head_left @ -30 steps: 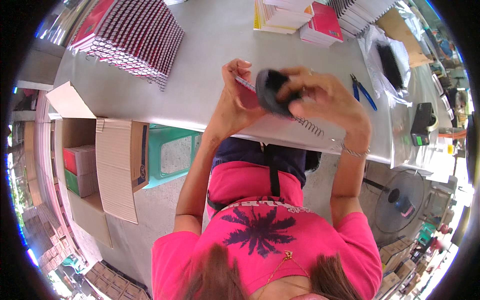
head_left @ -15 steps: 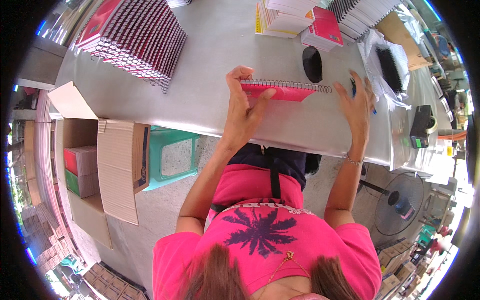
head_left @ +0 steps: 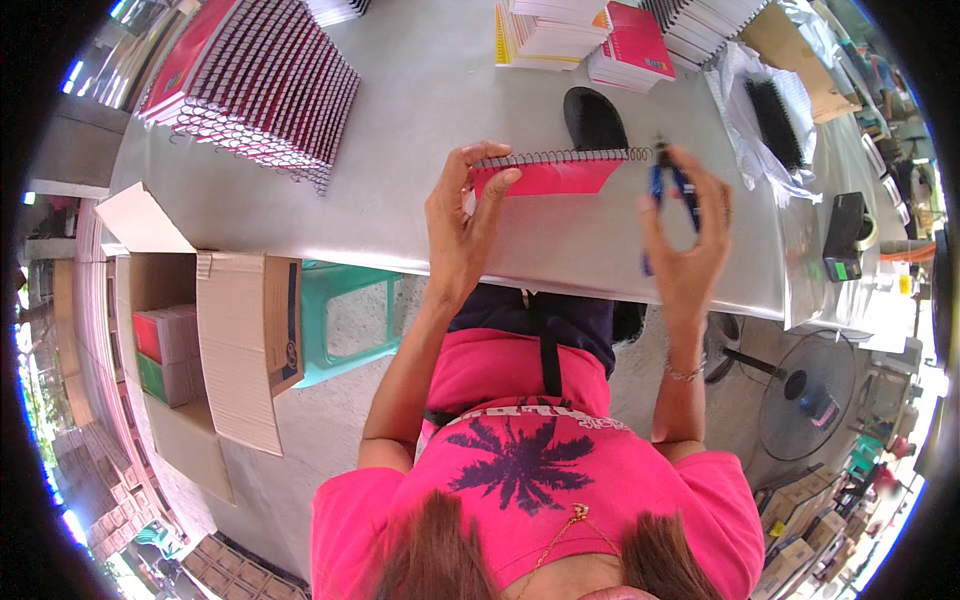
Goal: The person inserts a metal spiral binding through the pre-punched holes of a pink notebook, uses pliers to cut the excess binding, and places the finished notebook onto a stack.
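My left hand [head_left: 462, 222] grips the left end of a pink spiral-bound notebook [head_left: 552, 176], held flat just above the grey table [head_left: 420, 120] with its wire spine facing away from me. My right hand [head_left: 688, 238] holds blue-handled pliers [head_left: 664, 190] with the tip at the right end of the wire spine. A dark oval roll of wire [head_left: 594, 118] lies on the table just behind the notebook.
A large stack of spiral notebooks [head_left: 262, 82] lies far left. Piles of pink and yellow books [head_left: 590, 36] sit at the back. A tape dispenser [head_left: 846, 236] stands at right. An open cardboard box [head_left: 190, 340], a green stool [head_left: 345, 320] and a floor fan [head_left: 805, 395] are below the table edge.
A second ago both hands held the dark roll against the notebook. The roll now lies on the table, and my right hand has picked up the pliers and brought them to the spine's right end.
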Motion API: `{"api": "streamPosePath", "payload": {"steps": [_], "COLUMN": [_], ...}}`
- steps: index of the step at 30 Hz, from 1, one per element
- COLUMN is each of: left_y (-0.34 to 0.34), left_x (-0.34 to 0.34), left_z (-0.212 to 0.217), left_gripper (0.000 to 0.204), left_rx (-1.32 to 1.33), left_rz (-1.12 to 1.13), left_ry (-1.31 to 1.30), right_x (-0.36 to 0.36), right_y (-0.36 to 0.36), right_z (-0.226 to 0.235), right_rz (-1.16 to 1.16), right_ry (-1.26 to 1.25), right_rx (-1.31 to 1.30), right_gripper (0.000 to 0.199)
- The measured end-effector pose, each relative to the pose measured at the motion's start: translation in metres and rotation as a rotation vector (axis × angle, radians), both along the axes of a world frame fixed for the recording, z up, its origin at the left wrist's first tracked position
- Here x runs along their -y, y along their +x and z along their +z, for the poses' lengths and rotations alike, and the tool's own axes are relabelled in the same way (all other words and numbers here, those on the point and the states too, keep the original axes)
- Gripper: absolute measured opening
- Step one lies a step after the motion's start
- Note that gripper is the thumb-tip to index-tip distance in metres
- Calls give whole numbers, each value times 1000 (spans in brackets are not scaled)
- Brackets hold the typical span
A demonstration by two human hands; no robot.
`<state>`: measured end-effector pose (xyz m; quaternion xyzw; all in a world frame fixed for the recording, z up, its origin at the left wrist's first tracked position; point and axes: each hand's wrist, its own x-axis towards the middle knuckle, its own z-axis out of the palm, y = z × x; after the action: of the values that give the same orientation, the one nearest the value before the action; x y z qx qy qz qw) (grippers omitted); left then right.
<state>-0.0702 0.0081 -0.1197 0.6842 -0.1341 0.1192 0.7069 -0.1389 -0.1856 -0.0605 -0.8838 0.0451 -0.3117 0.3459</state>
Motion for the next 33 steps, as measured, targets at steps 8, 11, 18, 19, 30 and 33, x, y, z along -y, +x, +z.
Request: {"api": "streamPosePath", "payload": {"steps": [8,11,18,19,30,33], "left_y": [-2,-4,-7,-7,-9,1], "left_x": [-11,-13,-12,-12,-17,-44], "left_z": [3,3,9,8,39,77], "left_gripper": [20,22,22,22,27,23], "left_rx": [-134,-140,-188,-204,68,-24], "left_rz": [-72,-119,-115,-113,95,214], "left_ry": [23,-52,-53,-49,303,260], "right_x": [-70,-79,-86,-87,-47,-11], "right_y": [-2,0,-1,-3,3,8], "right_z": [-17,-29,-34,-35,-2,-8], "right_rz": [284,254,274,293,740,550], "right_ry": [-91,-148,-29,10,1077,415], "right_rx": [37,63,34,6,-670,-434], "right_gripper": [53,55,47,43,35,32]}}
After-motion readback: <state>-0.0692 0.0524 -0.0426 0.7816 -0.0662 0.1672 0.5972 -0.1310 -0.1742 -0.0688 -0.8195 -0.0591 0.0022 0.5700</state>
